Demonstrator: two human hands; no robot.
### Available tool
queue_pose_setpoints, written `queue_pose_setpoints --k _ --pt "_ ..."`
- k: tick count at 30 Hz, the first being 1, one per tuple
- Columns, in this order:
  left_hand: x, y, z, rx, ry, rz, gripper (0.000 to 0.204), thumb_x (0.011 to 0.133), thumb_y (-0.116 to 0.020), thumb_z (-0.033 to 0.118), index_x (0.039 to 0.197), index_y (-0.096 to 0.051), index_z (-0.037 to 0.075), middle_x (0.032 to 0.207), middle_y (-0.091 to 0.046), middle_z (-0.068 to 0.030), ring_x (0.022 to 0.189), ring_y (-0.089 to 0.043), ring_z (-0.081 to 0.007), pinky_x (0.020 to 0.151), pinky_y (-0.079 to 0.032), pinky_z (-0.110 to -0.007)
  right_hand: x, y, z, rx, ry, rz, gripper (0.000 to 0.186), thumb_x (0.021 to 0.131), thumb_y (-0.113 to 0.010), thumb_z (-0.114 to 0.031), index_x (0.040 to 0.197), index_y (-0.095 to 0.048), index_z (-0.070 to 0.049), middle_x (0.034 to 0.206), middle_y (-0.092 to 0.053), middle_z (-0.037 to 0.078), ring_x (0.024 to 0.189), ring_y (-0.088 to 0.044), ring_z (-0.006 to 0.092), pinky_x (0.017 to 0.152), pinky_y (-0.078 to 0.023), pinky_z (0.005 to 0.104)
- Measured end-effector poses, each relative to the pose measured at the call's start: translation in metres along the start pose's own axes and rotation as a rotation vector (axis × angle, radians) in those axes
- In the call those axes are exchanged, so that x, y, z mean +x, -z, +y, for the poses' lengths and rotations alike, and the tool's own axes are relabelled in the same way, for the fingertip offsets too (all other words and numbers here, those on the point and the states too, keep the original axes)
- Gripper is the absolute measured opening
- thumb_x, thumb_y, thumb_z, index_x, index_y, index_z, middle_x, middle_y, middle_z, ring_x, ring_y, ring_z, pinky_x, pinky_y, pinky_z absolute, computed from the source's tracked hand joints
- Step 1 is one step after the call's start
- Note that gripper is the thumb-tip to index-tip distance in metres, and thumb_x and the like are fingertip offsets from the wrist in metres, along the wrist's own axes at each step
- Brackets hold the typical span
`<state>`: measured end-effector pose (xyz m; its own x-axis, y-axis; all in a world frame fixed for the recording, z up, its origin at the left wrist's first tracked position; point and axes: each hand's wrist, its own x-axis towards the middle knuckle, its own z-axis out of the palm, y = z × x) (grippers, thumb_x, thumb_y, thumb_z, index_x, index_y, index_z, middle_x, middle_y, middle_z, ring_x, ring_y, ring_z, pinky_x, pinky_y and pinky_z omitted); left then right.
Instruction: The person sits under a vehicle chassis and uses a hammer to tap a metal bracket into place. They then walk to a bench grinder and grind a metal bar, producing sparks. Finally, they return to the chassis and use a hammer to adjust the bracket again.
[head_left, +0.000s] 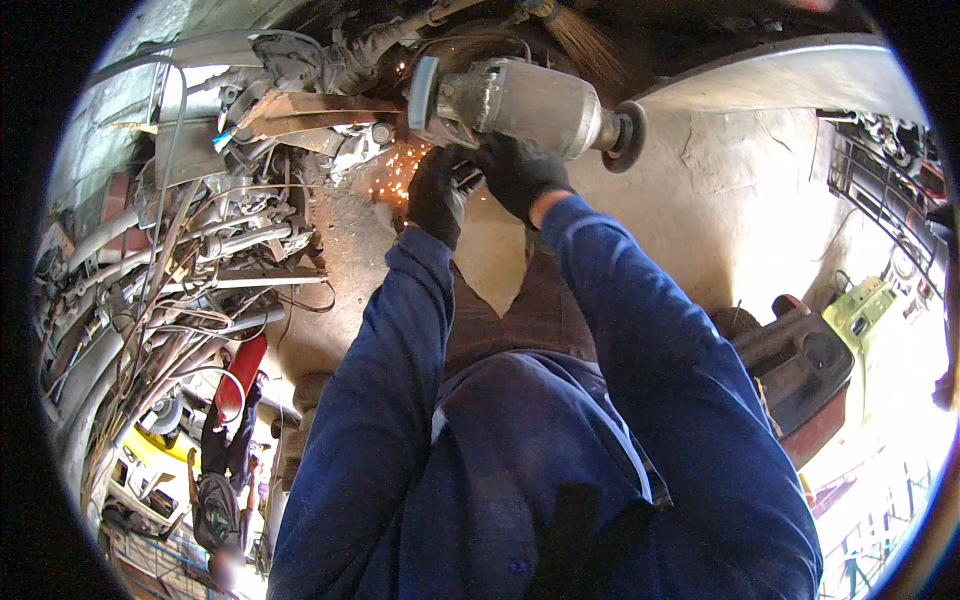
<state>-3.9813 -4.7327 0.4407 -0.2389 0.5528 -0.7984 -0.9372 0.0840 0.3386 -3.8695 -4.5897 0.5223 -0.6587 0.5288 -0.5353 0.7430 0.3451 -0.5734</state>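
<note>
A grey bench grinder (540, 100) stands in front of me, with a light grinding wheel (424, 92) at its left end and a dark wheel (627, 137) at its right. My left hand (436, 198), in a black glove, is closed just below the left wheel. Beside it, my right hand (520, 172), gloved too, has its fingers bent in towards the same spot. A small glint of metal shows between the hands, but the gloves hide its shape and kind. Orange sparks (398, 172) spray down and left from the wheel.
Metal pipes and rods (215, 245) are heaped along the left. A broom (580, 42) lies beyond the grinder. At right are a dark, basin-like part (805, 350) and a green metal piece (860, 312). Another person (222, 500) is at lower left, near a red cylinder (240, 375).
</note>
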Motion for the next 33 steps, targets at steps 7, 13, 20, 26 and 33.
queue_pose_setpoints --k 7,13,20,26,33 --pt "-0.055 -0.036 0.013 0.755 -0.382 0.03 0.02 0.104 -0.068 0.019 0.112 -0.071 0.002 0.103 -0.075 -0.0066 0.094 -0.071 -0.0151 0.087 -0.058 -0.032 -0.045 -0.01 0.019 0.273 0.042 -0.081 0.03 0.101 -0.059 -0.021 0.127 -0.069 -0.011 0.126 -0.067 0.018 0.116 -0.065 0.0398 0.099 -0.053 0.05" --pt "-0.059 -0.041 0.006 0.619 -0.35 0.09 0.017 0.102 -0.07 0.018 0.105 -0.071 0.002 0.096 -0.074 -0.0041 0.089 -0.068 -0.0122 0.081 -0.056 -0.031 -0.048 -0.034 0.02 0.335 0.086 -0.028 0.027 0.099 -0.059 -0.018 0.123 -0.07 -0.012 0.124 -0.069 0.017 0.114 -0.066 0.0395 0.097 -0.054 0.0491" --pt "-0.039 -0.013 0.013 0.722 -0.222 0.092 0.023 0.105 -0.065 0.024 0.111 -0.069 0.002 0.098 -0.073 -0.006 0.088 -0.07 -0.0185 0.082 -0.056 -0.034 -0.032 -0.072 0.024 0.072 0.108 -0.152 0.033 0.104 -0.056 -0.025 0.131 -0.067 -0.011 0.123 -0.071 0.018 0.111 -0.068 0.0411 0.091 -0.055 0.051" --pt "-0.028 0.007 0.011 0.461 -0.141 0.19 0.022 0.105 -0.063 0.024 0.109 -0.069 0.003 0.094 -0.072 -0.0073 0.087 -0.07 -0.0197 0.083 -0.058 -0.034 -0.024 -0.104 0.012 0.119 -0.047 -0.061 0.032 0.093 -0.063 -0.019 0.122 -0.069 -0.006 0.11 -0.073 0.026 0.105 -0.069 0.0458 0.09 -0.055 0.0531" --pt "-0.019 0.016 0.017 0.756 -0.151 0.154 0.026 0.104 -0.063 0.025 0.111 -0.071 0.001 0.095 -0.074 -0.0081 0.088 -0.072 -0.021 0.083 -0.058 -0.036 -0.024 -0.105 0.003 0.1 -0.078 -0.093 0.028 0.095 -0.063 -0.023 0.112 -0.071 -0.002 0.109 -0.074 0.025 0.104 -0.07 0.0466 0.088 -0.055 0.0535"
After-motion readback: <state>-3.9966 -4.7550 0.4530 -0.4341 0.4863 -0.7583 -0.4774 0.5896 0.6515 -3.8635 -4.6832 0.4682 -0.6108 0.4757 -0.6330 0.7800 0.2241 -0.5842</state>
